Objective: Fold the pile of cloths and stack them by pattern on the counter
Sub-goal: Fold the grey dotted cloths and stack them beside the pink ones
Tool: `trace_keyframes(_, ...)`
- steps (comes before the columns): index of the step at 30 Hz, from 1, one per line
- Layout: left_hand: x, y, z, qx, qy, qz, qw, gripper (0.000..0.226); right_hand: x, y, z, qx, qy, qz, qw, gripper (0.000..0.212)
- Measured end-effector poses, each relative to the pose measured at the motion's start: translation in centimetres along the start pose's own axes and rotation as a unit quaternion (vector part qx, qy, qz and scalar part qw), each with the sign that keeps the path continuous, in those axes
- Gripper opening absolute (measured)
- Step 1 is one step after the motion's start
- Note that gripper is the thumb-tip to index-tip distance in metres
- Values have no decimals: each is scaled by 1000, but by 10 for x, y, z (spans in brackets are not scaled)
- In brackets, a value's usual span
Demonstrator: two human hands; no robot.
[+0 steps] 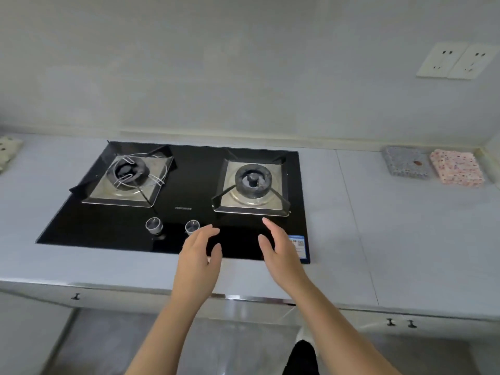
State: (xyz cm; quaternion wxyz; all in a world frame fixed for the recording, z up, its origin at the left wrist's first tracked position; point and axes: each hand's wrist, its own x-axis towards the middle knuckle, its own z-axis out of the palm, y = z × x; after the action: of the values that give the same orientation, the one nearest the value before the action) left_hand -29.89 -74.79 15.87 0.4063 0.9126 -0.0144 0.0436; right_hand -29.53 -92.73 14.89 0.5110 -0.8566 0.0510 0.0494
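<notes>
Left hand (198, 255): reaches forward over the front edge of the hob (189, 185), just right of its two knobs (173, 226). The palm is turned inward. The fingers (208, 231) are straight, lying close together with the thumb apart, and hold nothing.

Right hand (281, 253): level with the left, over the hob's front right part, below the right burner (253, 180). Its palm faces the left hand across a gap. The fingers (270, 226) are straight and relaxed with the thumb spread, and hold nothing. Both forearms cross the front edge of the tabletop (378, 239).

Edges and room: the hob sits flush in the tabletop. A broad bare stretch runs to the right of the hob and a narrower strip in front of it. The wall stands close behind the hob. Sockets (457, 60) are on the wall, up and to the hob's right.

Cloths: a folded grey speckled cloth (405, 166) lies well right of the hob at the back, squared and flat. A folded pink patterned cloth (457, 170) lies just beyond it, and I cannot tell whether the two touch. A cream spotted cloth (8, 152) lies far left of the hob, partly out of view. Both hands are well apart from every cloth.
</notes>
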Motion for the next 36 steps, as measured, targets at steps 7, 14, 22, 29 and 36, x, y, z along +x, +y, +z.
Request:
trace_keyframes(7, -11, -49, -77, -15, 53, -24, 998, 29, 1, -65, 70, -23, -35, -39, 998, 47)
trace_keyframes(14, 28, -108, -131, -9, 64, -56, 996, 27, 41, -90, 132, 0, -80, -38, 996, 42)
trace_keyframes(22, 99, -198, -212, 26, 79, -112, 990, 27, 149, -159, 247, 25, -144, -40, 988, 39)
trace_keyframes(29, 136, -263, -268, 25, 130, -167, 977, 25, 215, -228, 333, -10, -234, -68, 970, 36)
trace_keyframes(36, 177, -335, -332, 24, 136, -187, 972, 24, 252, -279, 414, -23, -257, -90, 962, 35)
